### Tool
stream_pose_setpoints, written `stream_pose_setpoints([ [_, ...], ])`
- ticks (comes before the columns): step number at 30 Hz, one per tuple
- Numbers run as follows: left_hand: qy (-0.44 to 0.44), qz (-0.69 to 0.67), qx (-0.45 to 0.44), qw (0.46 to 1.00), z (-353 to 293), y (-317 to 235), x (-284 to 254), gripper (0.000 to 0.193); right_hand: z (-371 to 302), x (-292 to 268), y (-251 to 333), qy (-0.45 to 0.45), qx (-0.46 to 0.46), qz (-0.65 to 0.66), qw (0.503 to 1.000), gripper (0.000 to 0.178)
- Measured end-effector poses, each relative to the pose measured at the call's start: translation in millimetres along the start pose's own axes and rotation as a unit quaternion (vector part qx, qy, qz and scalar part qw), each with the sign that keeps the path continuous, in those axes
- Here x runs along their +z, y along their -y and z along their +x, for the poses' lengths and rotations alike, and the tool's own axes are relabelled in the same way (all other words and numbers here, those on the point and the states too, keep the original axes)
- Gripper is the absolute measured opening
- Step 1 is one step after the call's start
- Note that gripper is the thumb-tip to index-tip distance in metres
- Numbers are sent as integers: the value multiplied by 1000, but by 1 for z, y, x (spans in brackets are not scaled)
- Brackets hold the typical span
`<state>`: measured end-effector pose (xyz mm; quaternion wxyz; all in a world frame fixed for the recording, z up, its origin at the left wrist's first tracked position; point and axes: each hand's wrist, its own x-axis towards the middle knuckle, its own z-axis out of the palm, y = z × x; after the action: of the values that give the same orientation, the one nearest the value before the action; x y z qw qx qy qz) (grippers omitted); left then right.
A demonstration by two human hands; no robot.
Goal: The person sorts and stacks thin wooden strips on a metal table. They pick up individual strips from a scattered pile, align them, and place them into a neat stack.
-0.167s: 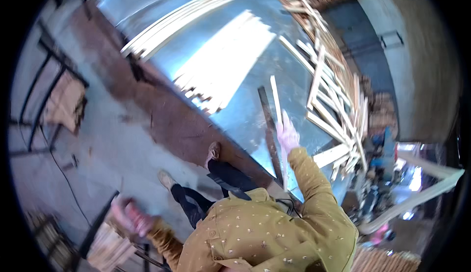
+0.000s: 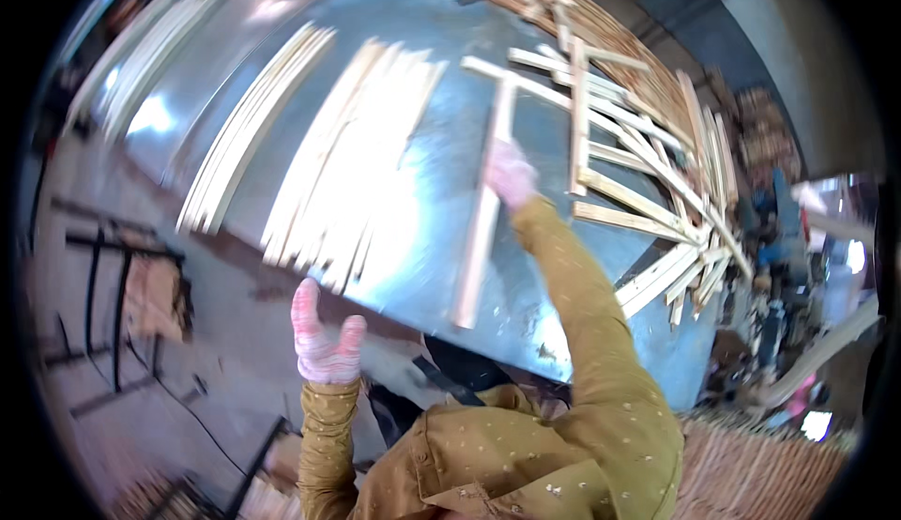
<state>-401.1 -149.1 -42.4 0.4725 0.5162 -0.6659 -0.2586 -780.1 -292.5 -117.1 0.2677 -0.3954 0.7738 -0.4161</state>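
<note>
My right hand (image 2: pixel 511 173), in a pale pink glove, is closed around a long light wooden strip (image 2: pixel 477 262) over the metal table. The strip's near end points toward the table's front edge; motion blurs the fingers a little. My left hand (image 2: pixel 326 337), gloved in pink and white, is raised by the front edge with thumb and fingers apart, holding nothing. Just beyond it, a broad row of wooden strips (image 2: pixel 352 145) lies side by side, its near ends uneven. Farther left lies a narrower bundle of strips (image 2: pixel 258 126).
A loose, crisscrossed heap of wooden strips (image 2: pixel 638 159) covers the right side of the metal table (image 2: pixel 441 285). More strips (image 2: pixel 155 60) lie at the far left. On the floor at left stands a black metal frame (image 2: pixel 94 304) beside stacked wood (image 2: pixel 155 295).
My left hand has risen from the lower left to the table's front edge, its fingers now spread. My right hand has moved left and farther over the table with the strip. The whole view has shifted.
</note>
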Motion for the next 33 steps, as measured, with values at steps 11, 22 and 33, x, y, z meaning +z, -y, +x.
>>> stream_pose_setpoints([
  [11,304,573,6,761,107,42,170,96,176,-126,-103,-374,-174,-383,826,64],
  [22,343,-689,-498,401,137,-108,397,93,33,-279,-93,112,-251,-183,944,76],
  [33,314,-554,-563,528,130,-53,342,67,26,-361,-122,186,-125,-475,851,84],
])
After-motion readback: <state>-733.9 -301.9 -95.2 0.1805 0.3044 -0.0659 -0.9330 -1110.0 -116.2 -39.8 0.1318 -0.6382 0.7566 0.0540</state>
